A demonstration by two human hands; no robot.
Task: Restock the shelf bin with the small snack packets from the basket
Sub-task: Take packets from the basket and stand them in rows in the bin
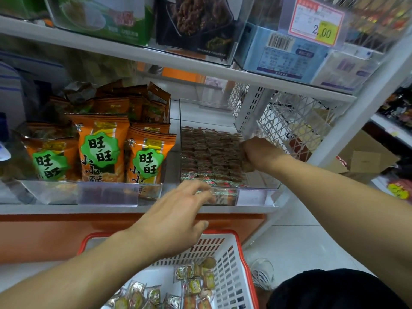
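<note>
The shelf bin (263,184), a clear container on the lower shelf, holds rows of small brown snack packets (209,152) packed upright, reaching from its near wall to about the middle; the rear part shows bare floor.

Right hand (258,152): placed inside the bin at the right end of the rows, fingers curled and closed on a few packets there, the knuckles toward the camera. How many packets it grips cannot be told.

Left hand (178,210): reaches toward the bin's front wall, fingers spread and loosely extended, the tips at or just before the clear front lip. It holds nothing. Whether the fingertips touch the wall cannot be told, as they are blurred.

The basket (231,259), white with a red rim, stands on the floor below the shelf, directly under the left forearm. Loose packets (196,284) lie scattered in its bottom, well apart from both hands.

Orange snack bags (100,148) stand in the neighbouring bin to the left
</note>
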